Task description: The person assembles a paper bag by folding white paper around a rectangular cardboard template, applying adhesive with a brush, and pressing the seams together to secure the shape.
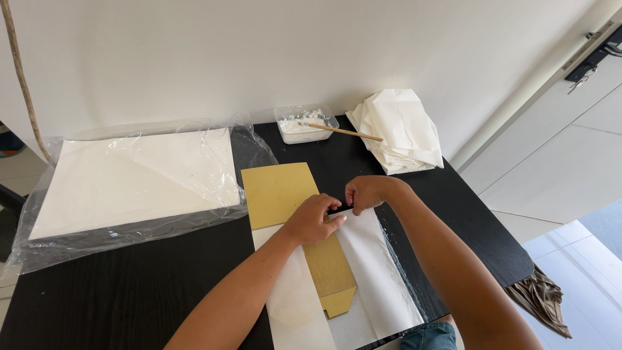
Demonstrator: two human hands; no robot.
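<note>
A yellow-brown cardboard template (278, 192) lies on a white paper sheet (372, 279) in the middle of the black table (129, 285). My left hand (313, 219) presses down on the cardboard and pinches a folded edge of the white paper. Just to its right, my right hand (366, 192) pinches the top edge of the same paper. The two hands almost touch. The lower part of the cardboard (332, 275) shows between the folded paper flaps.
A stack of white sheets in clear plastic (136, 178) covers the table's left. At the back stand a clear tub of white paste (302, 126) with a wooden stick (346, 132) and a pile of folded white paper (398, 129). A white wall rises behind.
</note>
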